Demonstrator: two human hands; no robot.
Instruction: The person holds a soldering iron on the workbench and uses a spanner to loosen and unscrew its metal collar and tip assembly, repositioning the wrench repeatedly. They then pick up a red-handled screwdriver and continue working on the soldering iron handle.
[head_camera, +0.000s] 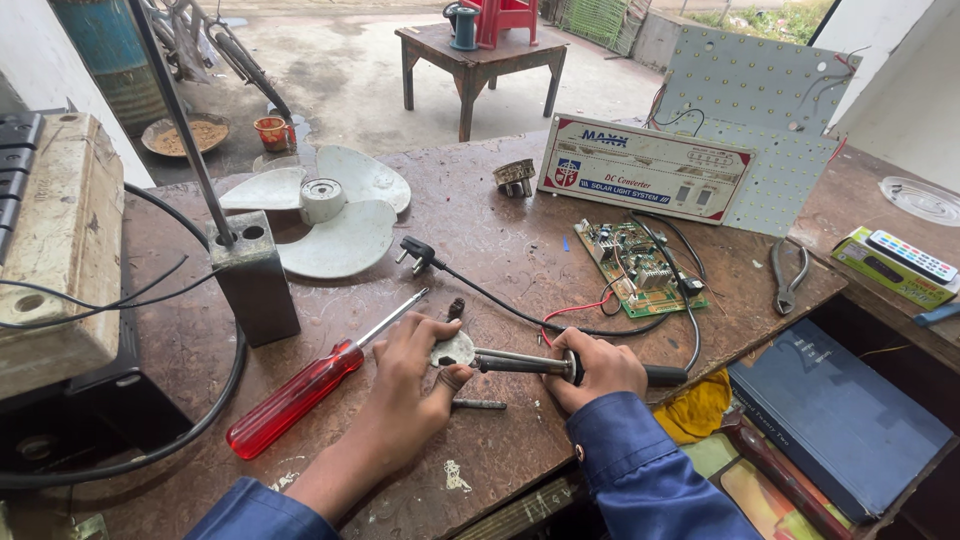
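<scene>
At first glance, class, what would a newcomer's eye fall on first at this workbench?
Front and centre, the left hand pinches a small white disc while the right hand presses a soldering iron to it. Just left lies a red-handled screwdriver; behind it, a white fan blade.

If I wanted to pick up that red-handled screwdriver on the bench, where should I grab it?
Probably by the red handle, coming from above at the near left. It is thick and lies flat, clear of other things, while the thin metal shaft runs up beside the left hand, leaving little room there.
</scene>
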